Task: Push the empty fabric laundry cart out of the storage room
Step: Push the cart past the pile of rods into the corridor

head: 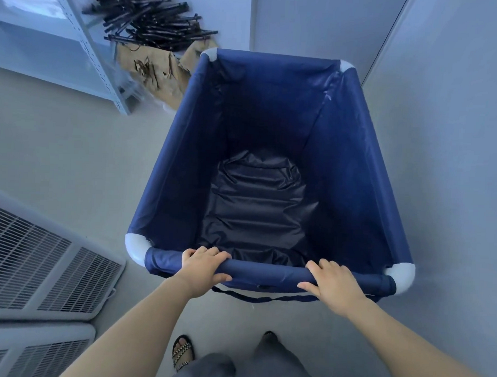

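Observation:
A navy fabric laundry cart [181,146] with white plastic corner pieces stands right in front of me, seen from above. Its inside is empty, with only wrinkled dark lining at the bottom. My left hand [204,264] grips the near top rail left of centre. My right hand [333,281] grips the same rail right of centre. Both hands have fingers wrapped over the rail and thumbs under it. A dark strap hangs below the near rail.
A pale wall [446,139] runs close along the cart's right side. A metal shelf unit [49,48] stands at the far left, with a pile of black rods [152,18] and crumpled brown paper [158,72] beside it. White wire grids [41,274] lie at the near left.

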`<state>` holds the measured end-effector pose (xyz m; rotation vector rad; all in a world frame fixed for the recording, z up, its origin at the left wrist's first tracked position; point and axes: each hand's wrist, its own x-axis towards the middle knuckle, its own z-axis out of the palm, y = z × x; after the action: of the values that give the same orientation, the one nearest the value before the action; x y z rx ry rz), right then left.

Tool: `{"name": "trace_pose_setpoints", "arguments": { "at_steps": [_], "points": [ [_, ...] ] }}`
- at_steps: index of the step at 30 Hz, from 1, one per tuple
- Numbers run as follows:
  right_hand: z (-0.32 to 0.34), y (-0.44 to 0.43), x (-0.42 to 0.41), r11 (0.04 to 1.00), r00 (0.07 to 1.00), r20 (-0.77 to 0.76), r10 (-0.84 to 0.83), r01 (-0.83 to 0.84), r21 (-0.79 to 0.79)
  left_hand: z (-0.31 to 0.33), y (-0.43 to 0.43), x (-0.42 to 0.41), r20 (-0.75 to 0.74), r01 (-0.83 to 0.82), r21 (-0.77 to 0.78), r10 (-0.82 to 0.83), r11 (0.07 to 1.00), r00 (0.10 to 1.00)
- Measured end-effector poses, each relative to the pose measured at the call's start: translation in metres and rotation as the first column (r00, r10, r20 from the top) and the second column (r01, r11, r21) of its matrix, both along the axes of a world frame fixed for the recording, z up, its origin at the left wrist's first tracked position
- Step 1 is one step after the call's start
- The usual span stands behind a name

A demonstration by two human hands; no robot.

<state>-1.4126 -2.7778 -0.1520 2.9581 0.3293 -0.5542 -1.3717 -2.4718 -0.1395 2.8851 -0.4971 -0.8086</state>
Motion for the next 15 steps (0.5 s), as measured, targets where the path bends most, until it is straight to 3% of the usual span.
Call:
{"name": "trace_pose_setpoints", "arguments": {
  "at_steps": [15],
  "points": [
    [-0.001, 0.055, -0.041, 0.975, 0.977, -0.026, -0.214, 0.215, 0.05, -0.004, 0.041, 0.024, 0.032, 0.192, -0.011, -0.192, 0.981, 0.981]
  ]
}}
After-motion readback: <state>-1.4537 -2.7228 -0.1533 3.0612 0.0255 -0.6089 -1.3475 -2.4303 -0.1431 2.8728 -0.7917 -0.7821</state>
